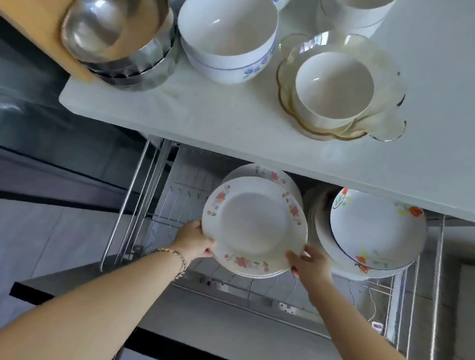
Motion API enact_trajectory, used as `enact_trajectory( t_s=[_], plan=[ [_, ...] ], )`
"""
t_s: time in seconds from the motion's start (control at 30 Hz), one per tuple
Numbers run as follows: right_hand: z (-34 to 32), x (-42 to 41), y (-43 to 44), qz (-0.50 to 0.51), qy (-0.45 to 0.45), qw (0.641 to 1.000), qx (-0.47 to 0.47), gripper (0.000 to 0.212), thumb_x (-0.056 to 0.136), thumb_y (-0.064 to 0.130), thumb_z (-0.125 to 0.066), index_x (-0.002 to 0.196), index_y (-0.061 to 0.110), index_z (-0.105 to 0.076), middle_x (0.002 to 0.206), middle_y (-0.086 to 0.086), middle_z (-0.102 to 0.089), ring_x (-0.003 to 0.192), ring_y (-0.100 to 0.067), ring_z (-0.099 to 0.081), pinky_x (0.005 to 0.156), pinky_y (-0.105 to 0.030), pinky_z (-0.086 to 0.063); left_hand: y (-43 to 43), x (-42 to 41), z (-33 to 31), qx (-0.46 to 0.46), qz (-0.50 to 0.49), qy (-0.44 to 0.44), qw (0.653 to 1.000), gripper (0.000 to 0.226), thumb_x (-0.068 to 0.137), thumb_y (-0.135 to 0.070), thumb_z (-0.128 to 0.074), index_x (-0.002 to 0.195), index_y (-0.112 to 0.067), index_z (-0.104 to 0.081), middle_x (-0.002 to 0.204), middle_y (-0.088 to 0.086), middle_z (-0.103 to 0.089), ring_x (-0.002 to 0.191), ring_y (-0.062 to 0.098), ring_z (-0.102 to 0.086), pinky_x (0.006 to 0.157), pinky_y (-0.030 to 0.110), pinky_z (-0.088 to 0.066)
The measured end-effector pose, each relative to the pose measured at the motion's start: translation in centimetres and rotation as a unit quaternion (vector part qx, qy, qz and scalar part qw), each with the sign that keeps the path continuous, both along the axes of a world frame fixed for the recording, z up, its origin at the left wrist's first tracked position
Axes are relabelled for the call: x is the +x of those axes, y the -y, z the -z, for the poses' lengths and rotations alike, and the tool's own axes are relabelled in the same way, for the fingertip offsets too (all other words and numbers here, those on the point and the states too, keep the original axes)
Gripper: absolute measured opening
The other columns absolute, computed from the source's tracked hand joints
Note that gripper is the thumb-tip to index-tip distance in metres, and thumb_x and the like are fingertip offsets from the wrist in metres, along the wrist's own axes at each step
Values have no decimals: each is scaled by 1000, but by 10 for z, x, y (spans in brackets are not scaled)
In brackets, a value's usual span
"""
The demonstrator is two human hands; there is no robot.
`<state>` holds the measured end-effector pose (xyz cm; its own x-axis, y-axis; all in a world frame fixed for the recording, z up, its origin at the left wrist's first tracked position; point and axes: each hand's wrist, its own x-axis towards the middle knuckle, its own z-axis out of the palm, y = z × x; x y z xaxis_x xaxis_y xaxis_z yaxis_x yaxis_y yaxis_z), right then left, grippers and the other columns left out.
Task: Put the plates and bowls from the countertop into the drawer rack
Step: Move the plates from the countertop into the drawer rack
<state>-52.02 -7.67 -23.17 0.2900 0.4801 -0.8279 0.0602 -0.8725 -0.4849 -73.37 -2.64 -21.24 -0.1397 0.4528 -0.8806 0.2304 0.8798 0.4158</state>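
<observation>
Your forearms reach down from the head view, and both hands are busy. Your left hand (pixel 195 240) pinches the lower-left rim of the white round ceramic plates with pink flowers (pixel 253 223), and your right hand (pixel 310 265) grips the lower-right rim. That small stack hangs tilted over the chrome wire drawer rack (pixel 145 201), just beside the white deep plates with orange flowers (pixel 376 231). Lower the bottom edge between two wires, hold both sides level, and let go only once it sits. Stacked round steel bowls (pixel 117 28), white ceramic bowls with blue flowers (pixel 227 33) and a scalloped amber glass dish (pixel 338 125) wait on the white table (pixel 207 116).
</observation>
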Motion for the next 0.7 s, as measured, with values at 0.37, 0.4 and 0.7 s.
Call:
enact_trajectory(
  t_s=[0.37, 0.4, 0.7],
  plan=[
    [67, -18, -4, 63, 71, 996, 3, 9, 83, 11, -64, 92, 13, -60, 68, -1, -54, 71, -25, -50, 62, -29, -38, -24, -6, 85, 40, 54, -36, 997, 33, 80, 17, -53, 103, -6, -55, 104, 10, -59, 103, 32, -60, 78, 39, -56],
    [70, -20, -5, 58, 80, 995, 3, 10, 83, 11, -63, 93, 12, -60, 68, -2, -54, 71, -25, -49, 58, -28, -36, -26, -7, 90, 49, 64, -54, 995, 32, 80, 16, -53, 101, -7, -55, 101, 9, -59, 103, 33, -60, 80, 41, -56],
    [85, -37, -20, 67, 145, 987, -18, 17, 84, 13, -59, 101, 11, -60, 67, 1, -55, 75, -27, -52, 63, -27, -35, -45, -2, 108, 147, 164, -168, 961, 26, 83, 5, -51, 106, -4, -60, 103, 13, -63, 89, 28, -60, 72, 28, -46]
  ],
)
